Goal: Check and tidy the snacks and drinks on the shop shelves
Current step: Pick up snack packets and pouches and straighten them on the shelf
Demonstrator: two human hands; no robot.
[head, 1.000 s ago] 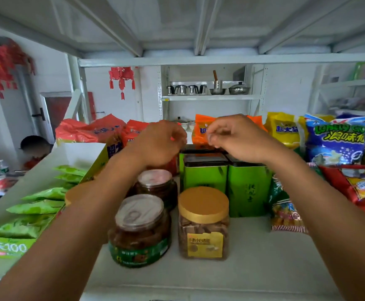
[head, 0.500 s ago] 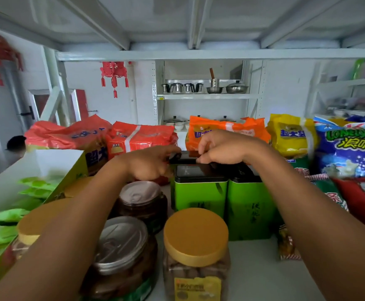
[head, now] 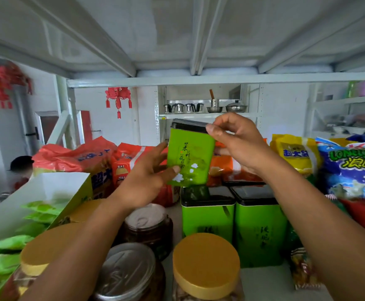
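Lifted since the earlier frame, the small green tin (head: 189, 157) tilts in the air just above two larger green tins (head: 207, 218). Left hand (head: 146, 181) holds its lower side, fingers spread, thumb on the front; right hand (head: 238, 142) pinches its lidded top corner

Green tin (head: 190, 157) now aloft over larger tins (head: 207, 218), between left hand (head: 146, 181) and right hand (head: 236, 142).

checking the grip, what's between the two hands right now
In the head view, a small green tin tilted in the air: the left hand holds its lower side, the right hand pinches its black-lidded top.
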